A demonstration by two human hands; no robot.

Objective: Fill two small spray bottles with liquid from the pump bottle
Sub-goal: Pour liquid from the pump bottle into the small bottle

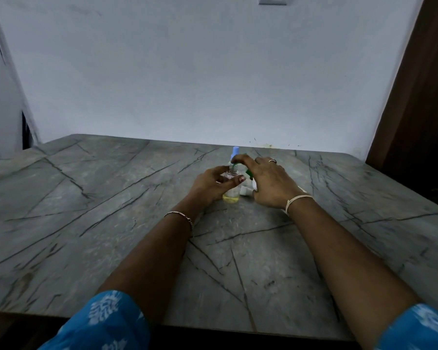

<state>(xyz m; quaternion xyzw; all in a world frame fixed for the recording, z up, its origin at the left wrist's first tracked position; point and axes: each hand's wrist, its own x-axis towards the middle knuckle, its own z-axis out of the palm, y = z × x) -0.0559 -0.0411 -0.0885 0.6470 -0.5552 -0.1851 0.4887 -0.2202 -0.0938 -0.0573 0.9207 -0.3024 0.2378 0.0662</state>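
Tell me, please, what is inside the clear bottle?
Yellowish liquid at the bottom of the clear bottle; the left hand covers its middle, the right hand and green cap its top.

Your picture is dim and bluish. The wall (213, 72) is brightest; the tabletop (111, 223) is dull, with faint shadows. The tabletop's edges bow. The bottles (231, 195) and near-edge sleeves (104, 322) look soft.

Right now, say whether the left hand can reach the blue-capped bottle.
Probably not yet: the left hand grips the clear bottle, which, with the right hand pinching a green cap, blocks the blue-capped bottle.
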